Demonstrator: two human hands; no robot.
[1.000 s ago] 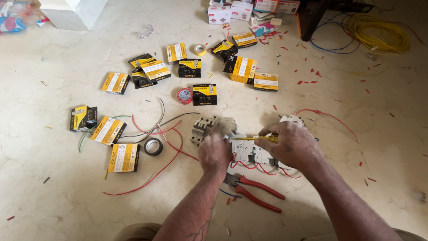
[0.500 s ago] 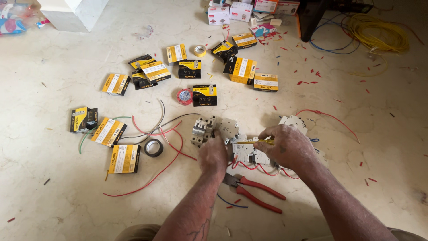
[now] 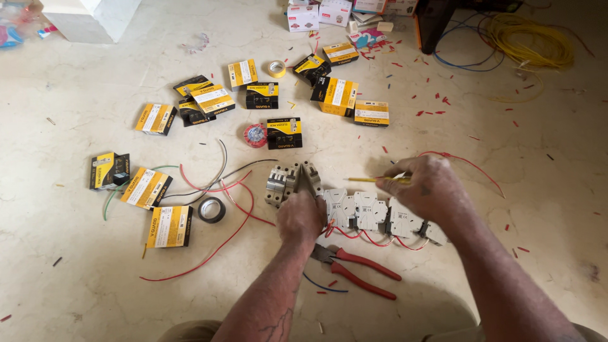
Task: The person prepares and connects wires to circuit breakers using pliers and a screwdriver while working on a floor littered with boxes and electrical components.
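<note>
Right hand point(image 3: 425, 189) has its fingers pinched tight around a thin yellow screwdriver point(image 3: 373, 180), the shaft sticking out to the left over the row of white circuit breakers point(image 3: 370, 212) lying on the floor point(image 3: 95, 278). Left hand point(image 3: 301, 216) is curled down onto the left end of that same row, fingers closed over the breaker there, so can't really see how much it's gripping versus just pressing. Just past the left fingers sits a separate grey cluster of breakers point(image 3: 288, 182), tipped on its side, touching or nearly touching the row. Short red wires point(image 3: 373, 240) loop along the row's near edge. Right below the left wrist, red-handled pliers point(image 3: 358, 271) lie flat. Further out: a black tape roll point(image 3: 211, 209), a red tape roll point(image 3: 256, 135), loose red wire point(image 3: 209, 253), and a scatter of yellow-and-black boxes point(image 3: 170, 226). A yellow cable coil point(image 3: 529, 41) lies far top right.
</note>
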